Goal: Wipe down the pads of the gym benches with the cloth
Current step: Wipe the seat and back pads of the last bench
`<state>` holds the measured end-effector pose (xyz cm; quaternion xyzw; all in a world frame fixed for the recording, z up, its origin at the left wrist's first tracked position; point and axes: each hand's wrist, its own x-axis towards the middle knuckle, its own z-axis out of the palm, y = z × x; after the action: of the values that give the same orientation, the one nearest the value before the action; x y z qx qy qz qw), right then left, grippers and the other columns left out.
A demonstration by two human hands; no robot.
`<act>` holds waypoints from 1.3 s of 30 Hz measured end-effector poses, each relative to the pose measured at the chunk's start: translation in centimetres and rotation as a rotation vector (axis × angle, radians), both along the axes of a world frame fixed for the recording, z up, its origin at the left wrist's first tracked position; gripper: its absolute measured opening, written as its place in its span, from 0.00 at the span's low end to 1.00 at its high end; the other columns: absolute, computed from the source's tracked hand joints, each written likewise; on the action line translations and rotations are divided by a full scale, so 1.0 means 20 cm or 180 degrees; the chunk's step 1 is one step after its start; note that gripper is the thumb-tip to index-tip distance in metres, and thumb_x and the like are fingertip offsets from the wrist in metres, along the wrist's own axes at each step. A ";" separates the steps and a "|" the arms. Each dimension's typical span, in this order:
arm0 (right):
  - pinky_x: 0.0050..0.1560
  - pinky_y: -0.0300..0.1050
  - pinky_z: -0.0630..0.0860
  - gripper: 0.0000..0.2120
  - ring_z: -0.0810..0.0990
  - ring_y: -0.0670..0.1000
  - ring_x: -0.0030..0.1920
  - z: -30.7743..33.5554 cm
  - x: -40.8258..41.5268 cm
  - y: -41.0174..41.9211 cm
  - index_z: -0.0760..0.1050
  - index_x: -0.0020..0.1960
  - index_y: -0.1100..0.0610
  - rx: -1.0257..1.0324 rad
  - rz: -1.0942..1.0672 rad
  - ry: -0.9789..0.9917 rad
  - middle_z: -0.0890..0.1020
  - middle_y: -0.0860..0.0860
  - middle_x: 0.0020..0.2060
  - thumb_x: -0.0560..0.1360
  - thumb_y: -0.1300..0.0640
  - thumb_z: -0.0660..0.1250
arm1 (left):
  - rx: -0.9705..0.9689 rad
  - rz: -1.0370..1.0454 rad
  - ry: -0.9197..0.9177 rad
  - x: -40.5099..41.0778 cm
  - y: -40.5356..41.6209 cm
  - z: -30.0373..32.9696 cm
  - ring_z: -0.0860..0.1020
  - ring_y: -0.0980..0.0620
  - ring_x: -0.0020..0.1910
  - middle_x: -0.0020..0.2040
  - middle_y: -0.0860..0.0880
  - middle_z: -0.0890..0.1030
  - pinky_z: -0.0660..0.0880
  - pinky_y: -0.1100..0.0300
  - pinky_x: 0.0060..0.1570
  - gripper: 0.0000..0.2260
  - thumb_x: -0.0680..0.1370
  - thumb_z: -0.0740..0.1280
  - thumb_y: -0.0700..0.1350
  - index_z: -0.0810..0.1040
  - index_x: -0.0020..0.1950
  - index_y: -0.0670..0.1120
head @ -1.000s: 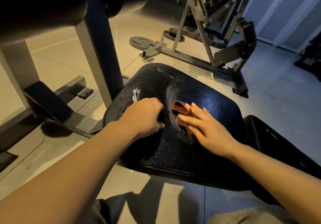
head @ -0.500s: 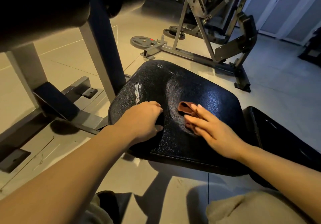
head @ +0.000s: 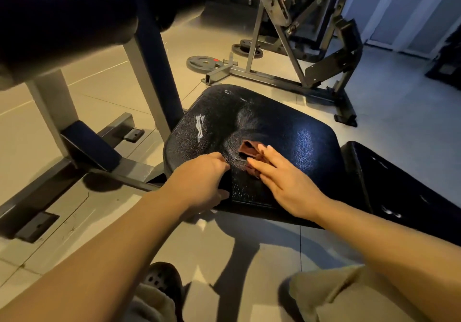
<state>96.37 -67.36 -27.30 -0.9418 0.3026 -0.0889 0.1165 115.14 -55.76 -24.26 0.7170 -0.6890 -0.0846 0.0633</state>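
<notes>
A black textured seat pad (head: 294, 132) of a gym bench fills the centre of the view, with wet streaks and a torn dent near its middle. A small brown cloth (head: 247, 150) lies on the pad. My right hand (head: 287, 184) presses it down with straight fingers laid flat over it. My left hand (head: 199, 184) rests on the pad's near left edge with curled fingers; whether they grip the edge is hidden. A second black pad (head: 399, 187) adjoins the seat on the right.
A thick dark roller pad (head: 62, 17) on a grey steel post (head: 149, 77) looms at upper left. Another grey machine frame (head: 287, 77) and weight plates (head: 205, 63) sit on the tiled floor behind. My knees and a dark shoe (head: 162, 281) are below.
My right hand has slid the cloth slightly toward the pad's near edge. My head has pulled back, so the pad sits lower and my shoe and knees show. The left hand stays put.
</notes>
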 end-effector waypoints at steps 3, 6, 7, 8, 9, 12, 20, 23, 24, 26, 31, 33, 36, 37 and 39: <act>0.75 0.45 0.50 0.20 0.49 0.50 0.78 0.00 -0.03 -0.05 0.66 0.74 0.48 0.0039 -0.0821 -0.0114 0.55 0.49 0.78 0.83 0.55 0.56 | 0.0034 -0.0009 0.0083 -0.01 0.03 -0.01 0.69 0.49 0.68 0.71 0.50 0.67 0.71 0.50 0.63 0.27 0.75 0.69 0.51 0.69 0.73 0.47; 0.75 0.47 0.52 0.20 0.49 0.53 0.78 -0.02 0.13 0.00 0.66 0.74 0.50 -0.0158 -0.1281 -0.0242 0.56 0.50 0.78 0.83 0.55 0.55 | 0.0119 0.0003 0.0105 -0.01 0.07 0.01 0.66 0.50 0.71 0.74 0.50 0.65 0.69 0.51 0.66 0.28 0.76 0.69 0.51 0.68 0.74 0.47; 0.75 0.48 0.52 0.20 0.48 0.53 0.78 -0.02 0.18 0.03 0.66 0.74 0.50 -0.0188 -0.1212 -0.0245 0.56 0.50 0.78 0.83 0.54 0.55 | 0.0143 0.0025 0.0095 -0.01 0.07 0.02 0.67 0.49 0.70 0.73 0.49 0.66 0.69 0.50 0.66 0.27 0.76 0.69 0.51 0.69 0.73 0.47; 0.75 0.49 0.54 0.20 0.48 0.53 0.78 -0.03 0.22 0.06 0.65 0.75 0.49 -0.0204 -0.1070 -0.0244 0.56 0.50 0.78 0.83 0.53 0.54 | 0.0140 0.0050 0.0076 0.00 0.07 0.03 0.68 0.49 0.69 0.72 0.48 0.68 0.69 0.50 0.65 0.26 0.76 0.69 0.50 0.70 0.72 0.46; 0.74 0.50 0.56 0.20 0.48 0.52 0.78 -0.04 0.26 0.09 0.65 0.75 0.49 -0.0214 -0.0885 -0.0248 0.55 0.49 0.78 0.84 0.53 0.53 | 0.0130 0.0073 0.0054 0.00 0.07 0.04 0.69 0.49 0.68 0.70 0.48 0.69 0.69 0.50 0.65 0.24 0.76 0.69 0.49 0.71 0.71 0.46; 0.74 0.48 0.57 0.20 0.47 0.50 0.78 -0.03 0.24 0.14 0.64 0.75 0.48 -0.0197 -0.0320 -0.0220 0.55 0.48 0.78 0.84 0.53 0.53 | 0.0147 0.0058 0.0030 0.00 0.08 0.05 0.68 0.49 0.69 0.72 0.48 0.68 0.68 0.52 0.67 0.25 0.75 0.69 0.44 0.70 0.72 0.46; 0.72 0.48 0.63 0.18 0.55 0.48 0.77 -0.02 -0.13 0.07 0.69 0.72 0.45 -0.0293 -0.0404 -0.0121 0.61 0.47 0.76 0.82 0.53 0.57 | -0.0051 -0.0002 0.0053 0.00 0.12 -0.01 0.64 0.50 0.72 0.75 0.49 0.63 0.65 0.57 0.68 0.28 0.75 0.69 0.43 0.66 0.75 0.45; 0.73 0.48 0.58 0.19 0.53 0.50 0.78 -0.03 -0.07 0.10 0.69 0.72 0.47 -0.0363 -0.0915 -0.0137 0.60 0.49 0.77 0.82 0.52 0.56 | 0.0000 0.0004 0.0133 -0.01 0.14 -0.03 0.60 0.50 0.74 0.77 0.49 0.59 0.62 0.57 0.71 0.32 0.76 0.69 0.44 0.61 0.77 0.45; 0.74 0.48 0.57 0.19 0.52 0.52 0.78 -0.03 -0.02 0.13 0.68 0.73 0.48 -0.0374 -0.1023 -0.0119 0.59 0.50 0.77 0.83 0.52 0.55 | 0.0006 0.0012 0.0139 -0.01 0.15 -0.03 0.60 0.51 0.74 0.77 0.49 0.59 0.61 0.57 0.71 0.32 0.76 0.70 0.45 0.60 0.77 0.45; 0.74 0.48 0.56 0.20 0.51 0.53 0.78 -0.04 0.07 0.18 0.66 0.74 0.49 -0.0343 -0.1026 -0.0110 0.57 0.51 0.78 0.83 0.51 0.53 | 0.0003 0.0024 0.0129 -0.01 0.16 -0.02 0.60 0.50 0.74 0.77 0.49 0.59 0.61 0.57 0.71 0.32 0.76 0.69 0.44 0.61 0.77 0.46; 0.74 0.49 0.58 0.20 0.50 0.53 0.78 -0.04 0.18 0.25 0.64 0.75 0.50 -0.0369 -0.0311 -0.0162 0.57 0.52 0.78 0.84 0.52 0.53 | -0.0278 0.0249 0.0130 -0.02 0.21 -0.02 0.67 0.49 0.70 0.73 0.47 0.67 0.68 0.57 0.67 0.26 0.74 0.68 0.38 0.69 0.73 0.44; 0.74 0.50 0.60 0.19 0.53 0.53 0.78 -0.04 0.15 0.25 0.68 0.73 0.51 -0.0287 0.0042 -0.0329 0.61 0.52 0.76 0.83 0.54 0.55 | -0.0383 0.0365 0.0160 -0.03 0.21 -0.02 0.69 0.49 0.67 0.70 0.47 0.70 0.71 0.55 0.64 0.23 0.74 0.68 0.38 0.72 0.70 0.44; 0.70 0.47 0.62 0.18 0.61 0.52 0.76 -0.04 0.01 0.23 0.75 0.68 0.51 -0.0261 0.0413 -0.0411 0.67 0.51 0.73 0.80 0.52 0.58 | -0.0408 0.0460 0.0163 -0.04 0.19 -0.03 0.70 0.48 0.64 0.66 0.48 0.72 0.73 0.52 0.60 0.21 0.74 0.69 0.40 0.74 0.67 0.46; 0.69 0.46 0.63 0.18 0.63 0.52 0.75 -0.05 -0.05 0.22 0.77 0.66 0.50 -0.0315 0.0426 -0.0373 0.69 0.51 0.72 0.80 0.50 0.57 | -0.0390 0.0487 0.0148 -0.05 0.19 -0.03 0.70 0.48 0.64 0.66 0.48 0.72 0.73 0.52 0.60 0.21 0.74 0.69 0.41 0.74 0.67 0.46; 0.67 0.48 0.66 0.19 0.68 0.52 0.72 -0.05 -0.16 0.17 0.79 0.63 0.49 -0.0423 0.0248 -0.0411 0.73 0.51 0.70 0.78 0.47 0.57 | -0.0333 0.0525 0.0116 -0.06 0.18 -0.03 0.70 0.47 0.65 0.66 0.47 0.71 0.73 0.51 0.61 0.22 0.74 0.70 0.42 0.74 0.67 0.46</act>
<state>93.15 -63.90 -28.28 -0.9508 0.2510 -0.1648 0.0764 114.01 -52.20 -24.87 0.7654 -0.6298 -0.0560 0.1199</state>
